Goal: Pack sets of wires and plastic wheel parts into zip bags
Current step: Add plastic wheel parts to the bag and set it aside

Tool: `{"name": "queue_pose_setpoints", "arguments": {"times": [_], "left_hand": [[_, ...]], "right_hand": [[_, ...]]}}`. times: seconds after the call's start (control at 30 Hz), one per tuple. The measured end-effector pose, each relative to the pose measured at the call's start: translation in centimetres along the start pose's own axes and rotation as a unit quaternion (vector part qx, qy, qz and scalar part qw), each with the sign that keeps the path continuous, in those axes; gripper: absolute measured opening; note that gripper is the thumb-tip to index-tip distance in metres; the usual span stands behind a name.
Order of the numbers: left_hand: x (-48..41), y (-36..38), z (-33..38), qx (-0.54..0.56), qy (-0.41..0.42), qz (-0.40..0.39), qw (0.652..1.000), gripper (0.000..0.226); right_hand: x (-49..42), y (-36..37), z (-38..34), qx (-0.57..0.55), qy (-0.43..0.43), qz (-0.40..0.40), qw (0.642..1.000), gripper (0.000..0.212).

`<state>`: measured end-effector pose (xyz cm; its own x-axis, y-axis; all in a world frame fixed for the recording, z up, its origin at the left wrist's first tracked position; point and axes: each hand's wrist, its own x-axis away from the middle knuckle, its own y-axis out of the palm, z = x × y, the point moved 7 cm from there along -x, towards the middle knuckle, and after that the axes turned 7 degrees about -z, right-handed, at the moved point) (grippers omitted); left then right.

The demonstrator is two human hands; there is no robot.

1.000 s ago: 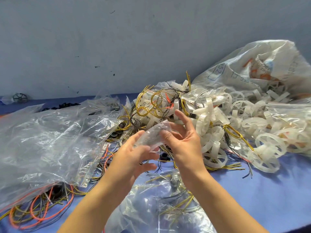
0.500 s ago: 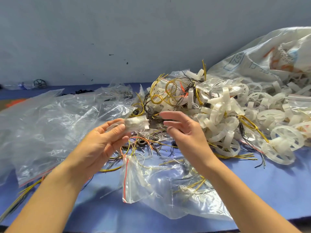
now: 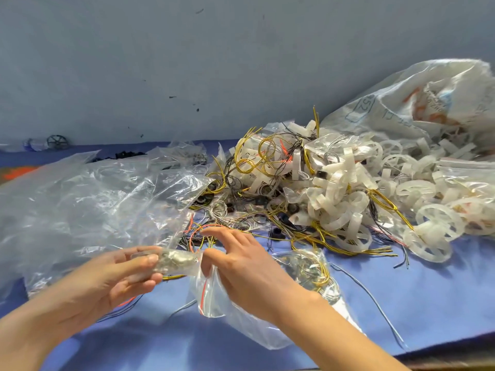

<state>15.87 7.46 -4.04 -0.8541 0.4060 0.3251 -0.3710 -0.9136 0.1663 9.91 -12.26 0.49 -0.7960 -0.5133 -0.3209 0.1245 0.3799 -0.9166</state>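
Note:
My left hand pinches a small clear packet of silvery parts between thumb and fingers, low over the blue table. My right hand is just right of the packet, thumb and forefinger pinching the mouth of a zip bag with a red seal line that lies under it. That bag holds yellow and grey wires. A heap of white plastic wheels and yellow, black and orange wires fills the middle and right.
A large crumpled clear plastic sheet covers the left of the table. A big white printed sack spilling wheels lies at the far right against the grey wall. A dark wheel sits far left. Bare blue cloth shows front right.
Both hands have come down toward the table. The left hand carried the packet lower, and the right hand, open in the air before, now pinches the zip bag's mouth.

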Motion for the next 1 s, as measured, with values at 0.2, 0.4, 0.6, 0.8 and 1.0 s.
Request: {"name": "queue_pose_setpoints", "arguments": {"times": [0.2, 0.4, 0.6, 0.8, 1.0], "left_hand": [[-0.5, 2.7, 1.0, -0.030, 0.014, -0.013, 0.999, 0.036], [-0.6, 3.1, 1.2, -0.069, 0.045, 0.010, 0.997, 0.041], [-1.6, 4.9, 0.6, -0.091, 0.011, -0.043, 0.995, 0.032], [-1.8, 5.6, 0.3, -0.026, -0.018, -0.083, 0.996, 0.032], [-1.7, 9.1, -0.2, -0.024, -0.010, -0.144, 0.989, 0.028]], "right_hand": [[0.4, -1.0, 0.1, 0.010, 0.025, 0.041, 0.999, 0.014], [0.9, -2.2, 0.6, 0.001, 0.043, 0.080, 0.996, 0.011], [0.7, -2.6, 0.2, -0.005, 0.038, 0.113, 0.993, 0.018], [0.4, -2.9, -0.3, -0.018, 0.025, 0.143, 0.989, 0.018], [0.2, -2.8, -1.2, -0.054, 0.009, 0.146, 0.988, 0.016]]}}
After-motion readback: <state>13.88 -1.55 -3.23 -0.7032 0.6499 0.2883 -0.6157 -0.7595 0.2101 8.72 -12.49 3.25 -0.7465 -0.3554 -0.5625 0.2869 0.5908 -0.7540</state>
